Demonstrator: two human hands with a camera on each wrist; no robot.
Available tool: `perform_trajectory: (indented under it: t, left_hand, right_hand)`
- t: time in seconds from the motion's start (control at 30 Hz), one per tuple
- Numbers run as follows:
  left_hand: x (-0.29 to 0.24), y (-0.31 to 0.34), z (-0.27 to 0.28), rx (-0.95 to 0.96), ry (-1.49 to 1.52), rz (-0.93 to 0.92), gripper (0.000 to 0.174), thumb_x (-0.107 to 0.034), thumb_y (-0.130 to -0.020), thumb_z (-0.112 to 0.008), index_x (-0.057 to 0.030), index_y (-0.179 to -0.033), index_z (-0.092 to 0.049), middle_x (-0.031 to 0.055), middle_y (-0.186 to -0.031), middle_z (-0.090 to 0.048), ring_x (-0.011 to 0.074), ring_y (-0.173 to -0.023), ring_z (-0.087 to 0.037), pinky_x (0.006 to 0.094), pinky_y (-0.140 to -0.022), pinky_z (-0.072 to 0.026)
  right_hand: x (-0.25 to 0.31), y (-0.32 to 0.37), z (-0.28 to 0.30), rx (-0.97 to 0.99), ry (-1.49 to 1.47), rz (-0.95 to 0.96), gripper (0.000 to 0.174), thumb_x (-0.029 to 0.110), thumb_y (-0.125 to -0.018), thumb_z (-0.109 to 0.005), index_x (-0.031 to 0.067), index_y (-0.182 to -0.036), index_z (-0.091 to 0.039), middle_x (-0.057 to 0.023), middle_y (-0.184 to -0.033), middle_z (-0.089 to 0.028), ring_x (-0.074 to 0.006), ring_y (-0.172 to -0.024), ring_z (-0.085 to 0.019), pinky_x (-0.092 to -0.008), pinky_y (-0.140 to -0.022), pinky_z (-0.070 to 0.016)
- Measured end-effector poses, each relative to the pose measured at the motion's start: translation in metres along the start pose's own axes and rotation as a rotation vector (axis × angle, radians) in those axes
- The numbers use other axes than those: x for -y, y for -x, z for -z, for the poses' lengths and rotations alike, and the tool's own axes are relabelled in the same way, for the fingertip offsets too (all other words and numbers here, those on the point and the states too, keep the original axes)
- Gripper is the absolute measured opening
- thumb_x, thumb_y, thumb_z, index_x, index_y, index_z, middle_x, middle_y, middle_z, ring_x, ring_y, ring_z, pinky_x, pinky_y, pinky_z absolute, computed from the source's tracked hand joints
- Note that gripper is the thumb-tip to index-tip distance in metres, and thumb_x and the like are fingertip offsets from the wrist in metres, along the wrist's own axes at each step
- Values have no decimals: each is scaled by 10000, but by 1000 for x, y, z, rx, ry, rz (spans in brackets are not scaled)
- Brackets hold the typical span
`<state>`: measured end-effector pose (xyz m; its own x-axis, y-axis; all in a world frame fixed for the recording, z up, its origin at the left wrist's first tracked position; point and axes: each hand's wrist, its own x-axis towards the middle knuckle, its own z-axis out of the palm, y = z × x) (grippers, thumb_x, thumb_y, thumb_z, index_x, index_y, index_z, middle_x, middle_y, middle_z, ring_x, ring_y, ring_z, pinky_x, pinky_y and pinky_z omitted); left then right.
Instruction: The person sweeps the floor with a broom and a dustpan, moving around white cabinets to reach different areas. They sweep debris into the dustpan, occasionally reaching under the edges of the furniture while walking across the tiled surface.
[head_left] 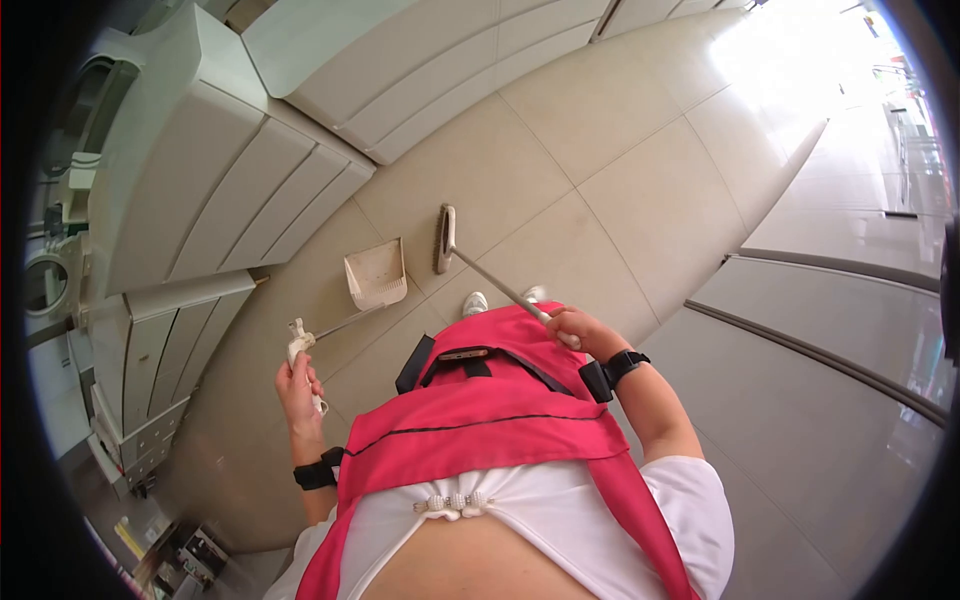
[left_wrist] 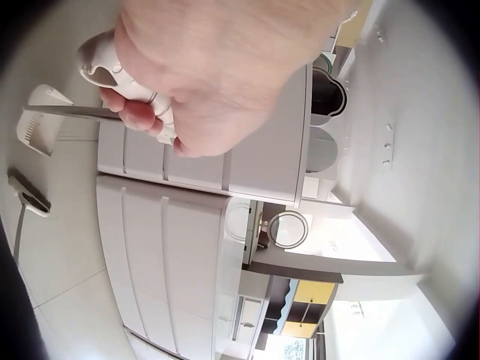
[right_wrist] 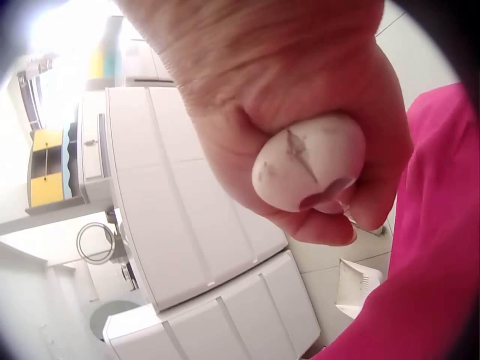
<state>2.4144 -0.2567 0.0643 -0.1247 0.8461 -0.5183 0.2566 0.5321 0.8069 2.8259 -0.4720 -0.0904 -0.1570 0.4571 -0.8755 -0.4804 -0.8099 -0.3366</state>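
In the head view the left hand (head_left: 300, 392) grips the white handle (head_left: 300, 342) of a long-handled dustpan (head_left: 377, 275), whose pan rests on the tiled floor. The right hand (head_left: 590, 335) holds the upper end of a broom (head_left: 492, 280); its head (head_left: 445, 240) is down on the floor just right of the pan, apart from it. Fingers of the left hand (left_wrist: 202, 75) curl round the dustpan grip in the left wrist view. The right wrist view shows the right hand (right_wrist: 300, 97) wrapped round the rounded white handle end (right_wrist: 311, 161).
White drawer cabinets (head_left: 250, 180) line the left and top of the head view. Grey cabinet fronts (head_left: 780, 400) stand at the right. The person's shoes (head_left: 475, 303) are close below the broom head. Bright light falls on the floor at top right.
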Motion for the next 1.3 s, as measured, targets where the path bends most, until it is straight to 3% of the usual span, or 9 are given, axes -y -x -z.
perform_trajectory:
  t: [0.17,0.23,0.3,0.33,0.4,0.53,1.0,1.17,1.3]
  left_hand:
    - [-7,17,-6,-98,-24,12,189,-227,-894,-554,-56,-818,-526,-18,-577,-445,52,-381,-379,207,-336,-315]
    - [-2,24,-8,-163,-11,36,196,-238,-891,-559,-57,-821,-526,-19,-574,-438,55,-381,-377,211,-336,-315]
    - [-2,29,-11,-226,19,61,205,-249,-887,-564,-58,-825,-525,-21,-573,-430,57,-383,-375,214,-339,-313]
    - [-2,31,-14,-254,38,75,209,-255,-886,-566,-58,-828,-525,-22,-574,-426,58,-384,-374,214,-341,-312]
    - [-11,34,-28,-287,51,92,214,-261,-884,-569,-58,-831,-524,-24,-576,-420,59,-390,-374,214,-348,-312]
    - [-26,41,-54,-280,15,106,217,-267,-884,-570,-60,-836,-525,-24,-585,-419,58,-409,-379,213,-360,-314]
    - [-35,37,-147,-109,-55,49,234,-286,-902,-546,-57,-849,-534,-25,-568,-417,58,-399,-368,223,-346,-313]
    - [-41,43,-167,-121,-13,47,225,-278,-913,-528,-61,-855,-514,-33,-554,-392,49,-392,-359,216,-335,-304]
    - [-44,46,-174,-129,-18,33,227,-280,-916,-523,-62,-856,-508,-35,-550,-387,46,-392,-356,214,-337,-303]
  right_hand:
    - [17,-29,0,36,19,-96,67,80,-783,-552,23,-813,-531,-23,-577,-467,-127,-411,-421,-271,-354,-340]
    - [8,-36,19,230,456,396,151,38,-721,-545,41,-870,-522,-39,-614,-485,-133,-420,-441,-268,-392,-383]
    - [9,-49,22,270,352,184,237,25,-679,-551,43,-914,-524,-57,-642,-507,-144,-437,-466,-265,-461,-428]
    - [18,-54,10,200,25,-271,262,34,-669,-560,36,-929,-530,-67,-652,-521,-151,-451,-482,-265,-512,-451]
    - [17,-66,18,251,538,178,223,49,-636,-570,31,-858,-557,-71,-658,-535,-171,-466,-508,-300,-492,-450]
    - [17,-107,53,177,557,335,202,72,-619,-576,41,-818,-560,-69,-622,-527,-178,-456,-511,-324,-394,-404]
    - [17,60,323,-341,-209,-39,26,91,-664,-520,85,-653,-497,-72,-505,-492,-175,-345,-450,-296,-286,-338]
    - [38,95,294,-512,-173,15,789,-30,-600,-561,-46,-1341,-292,-106,-653,-531,-194,-420,-513,-319,-363,-400]
    - [62,100,242,-459,-215,86,701,-17,-643,-552,-67,-1306,-330,-105,-690,-547,-191,-486,-536,-318,-417,-440]
